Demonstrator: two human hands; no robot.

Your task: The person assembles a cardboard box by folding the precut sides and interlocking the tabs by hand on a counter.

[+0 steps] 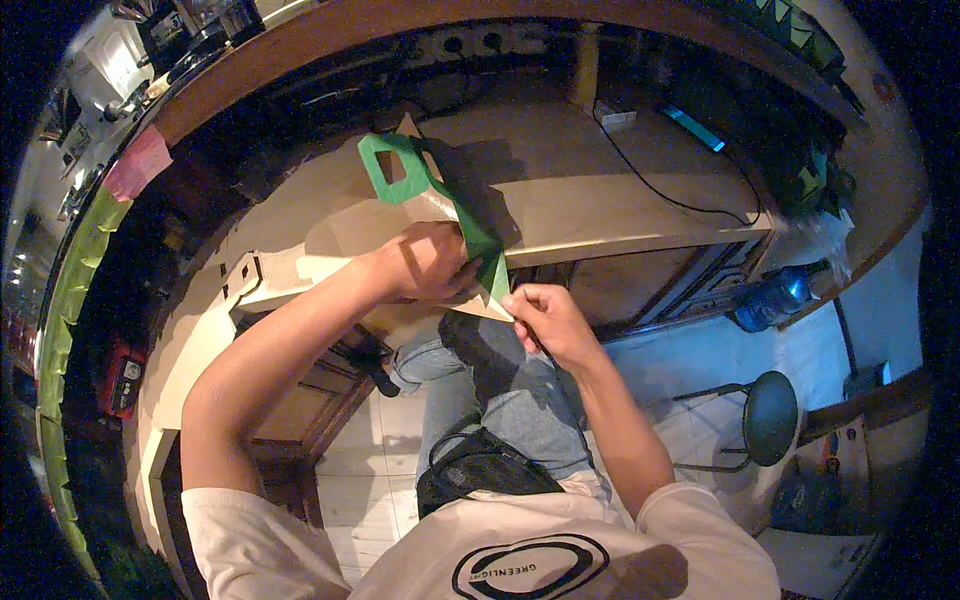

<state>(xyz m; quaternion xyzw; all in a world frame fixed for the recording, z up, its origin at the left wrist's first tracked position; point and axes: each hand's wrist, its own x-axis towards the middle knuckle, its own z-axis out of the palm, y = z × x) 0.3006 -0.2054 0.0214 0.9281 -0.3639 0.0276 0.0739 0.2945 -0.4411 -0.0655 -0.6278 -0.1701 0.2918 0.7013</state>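
A long piece of green paper (480, 235) with a pale underside stretches over the front of the wooden table. Its far end (400, 170) has angular cut-out holes and curls upward. My left hand (430, 262) is closed on its middle stretch, the fingers bent around the paper's edge. At the near end, which tapers to a narrow corner, my right hand (550, 320) pinches the tip between thumb and fingers. The near corner hangs past the table's front edge, above my legs.
A phone (695, 130) with a lit screen and a dark cable lies at the back right of the table (560, 205). A blue bottle (775, 298) and a round dark stool (770, 418) stand to the right. Green pointed trim (60, 380) lines the left counter.
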